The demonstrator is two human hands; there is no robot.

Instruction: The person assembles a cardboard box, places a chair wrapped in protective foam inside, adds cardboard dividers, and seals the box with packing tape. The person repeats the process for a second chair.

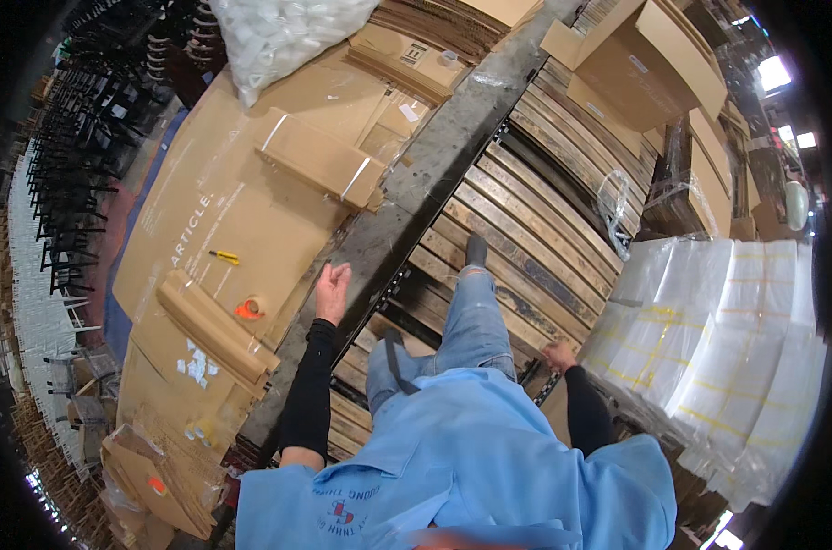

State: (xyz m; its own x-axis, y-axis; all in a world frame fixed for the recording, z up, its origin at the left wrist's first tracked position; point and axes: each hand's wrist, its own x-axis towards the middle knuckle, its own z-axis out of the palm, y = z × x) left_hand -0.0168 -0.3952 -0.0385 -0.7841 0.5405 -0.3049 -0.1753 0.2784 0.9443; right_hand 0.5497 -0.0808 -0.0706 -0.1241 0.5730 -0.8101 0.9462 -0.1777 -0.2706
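My left hand (333, 293) hangs over the concrete strip beside the large cardboard sheets (187, 174), its fingers curled in, with nothing seen in them. On the right, my right hand (559, 355) is above the wooden slats (535, 266), near the white wrapped stack (654, 339). Its fingers look curled too, and no object shows in them. A yellow cutter knife (224, 258) and an orange tape roll (248, 309) lie on the cardboard to the left. Close to the tape is a long folded cardboard piece (214, 330).
One of my feet (476, 250) is forward on the slatted platform. A strapped cardboard bundle (320, 160) lies ahead on the left, below a bag of white foam pieces (283, 37). Open cardboard boxes (640, 69) stand far right. Black chair frames (72, 174) line the far left.
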